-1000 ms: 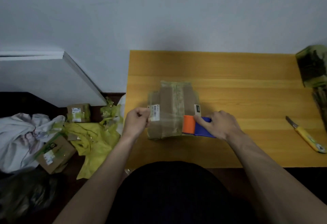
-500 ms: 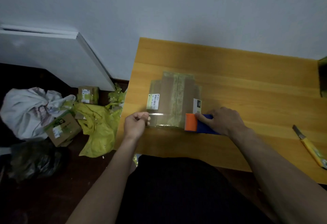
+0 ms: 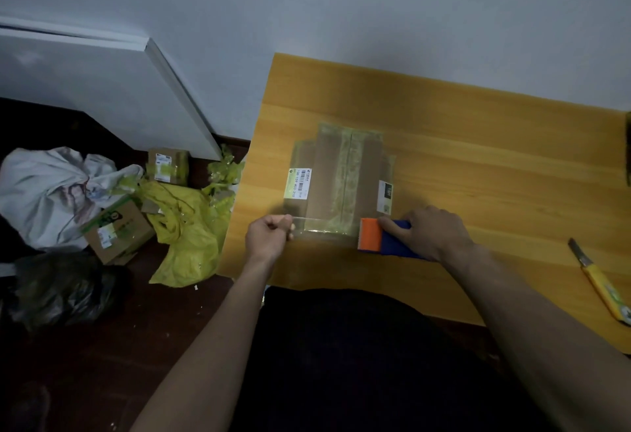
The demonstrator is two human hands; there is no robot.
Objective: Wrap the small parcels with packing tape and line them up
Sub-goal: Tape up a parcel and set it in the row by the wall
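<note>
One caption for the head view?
Left hand pulls tape from dispenser across parcel.

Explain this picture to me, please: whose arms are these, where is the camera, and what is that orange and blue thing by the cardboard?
There is no robot here. A person wears a camera on the head, so you look down along that person's own two arms. On the wooden table lies a brown cardboard parcel with printed labels. The right hand holds an orange and blue tape dispenser at the parcel's near edge. The left hand pinches the end of a clear strip of tape stretched from the dispenser across that edge. A yellow utility knife lies further right. On the floor to the left are more small boxes and yellow wrapping.
</note>
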